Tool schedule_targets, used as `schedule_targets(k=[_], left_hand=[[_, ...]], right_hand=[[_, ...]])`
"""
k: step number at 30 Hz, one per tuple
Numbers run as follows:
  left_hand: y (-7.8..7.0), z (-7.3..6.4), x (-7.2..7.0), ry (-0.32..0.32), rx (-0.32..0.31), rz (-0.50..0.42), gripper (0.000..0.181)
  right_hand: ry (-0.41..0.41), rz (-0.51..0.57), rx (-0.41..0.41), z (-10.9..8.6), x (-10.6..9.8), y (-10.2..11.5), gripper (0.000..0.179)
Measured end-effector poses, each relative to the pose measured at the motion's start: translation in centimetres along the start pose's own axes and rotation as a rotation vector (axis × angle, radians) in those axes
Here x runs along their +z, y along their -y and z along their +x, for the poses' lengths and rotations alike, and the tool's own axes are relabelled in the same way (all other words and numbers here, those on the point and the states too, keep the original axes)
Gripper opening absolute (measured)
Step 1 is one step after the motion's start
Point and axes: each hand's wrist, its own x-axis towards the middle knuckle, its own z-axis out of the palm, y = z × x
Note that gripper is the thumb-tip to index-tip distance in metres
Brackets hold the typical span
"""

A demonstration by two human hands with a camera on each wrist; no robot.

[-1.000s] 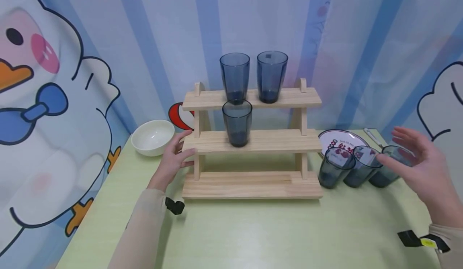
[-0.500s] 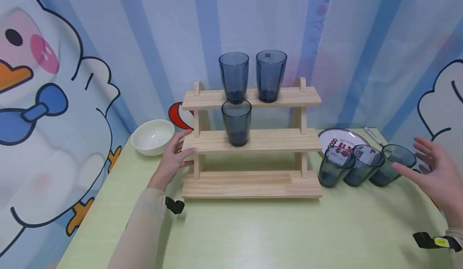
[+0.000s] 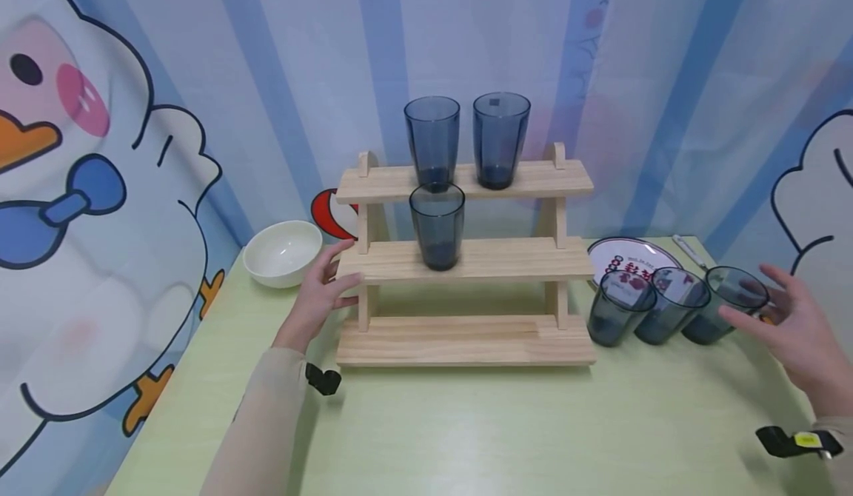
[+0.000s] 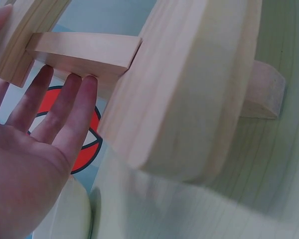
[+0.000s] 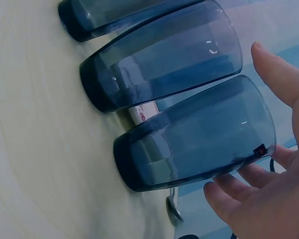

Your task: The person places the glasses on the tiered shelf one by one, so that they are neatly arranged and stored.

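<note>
My left hand [image 3: 316, 296] holds the left end of a three-tier wooden shelf [image 3: 466, 259], its fingertips against the upright [image 4: 84, 50] and the thumb at the plank's front. Two blue-tinted glass tumblers [image 3: 433, 137] stand on the top tier and another tumbler [image 3: 437, 229] on the middle one. To the right, three more tumblers line up on the table. Around the rightmost tumbler [image 5: 199, 139] my right hand [image 3: 793, 329] is spread, fingers along its far side near the rim. The thumb [image 5: 276, 72] stands off from the glass.
A white bowl [image 3: 283, 254] sits left of the shelf. Behind the row of tumblers lies a printed plate [image 3: 620, 254], with a pale-handled utensil [image 3: 689, 250] beside it. A patterned curtain [image 3: 280, 74] hangs behind the green table [image 3: 453, 437].
My right hand moved right and away from above the rightmost tumbler, then came slightly back with its fingers lower beside it. The left hand and shelf stay put.
</note>
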Motion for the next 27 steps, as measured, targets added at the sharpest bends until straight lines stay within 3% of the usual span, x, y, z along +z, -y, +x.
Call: schedule_targets(k=[12, 18, 27], left_hand=[[0.0, -0.2, 0.1, -0.002, 0.002, 0.0, 0.067], [-0.1, -0.1, 0.1, -0.001, 0.009, -0.004, 0.069], [-0.2, -0.2, 0.1, -0.001, 0.023, 0.002, 0.07]], right_hand=[[0.076, 0.048, 0.007, 1.1, 0.5, -2.2, 0.09], [0.07, 0.116, -0.031, 1.3, 0.7, -2.7, 0.084], [0.025, 0.211, -0.021, 1.3, 1.1, -3.3, 0.081]])
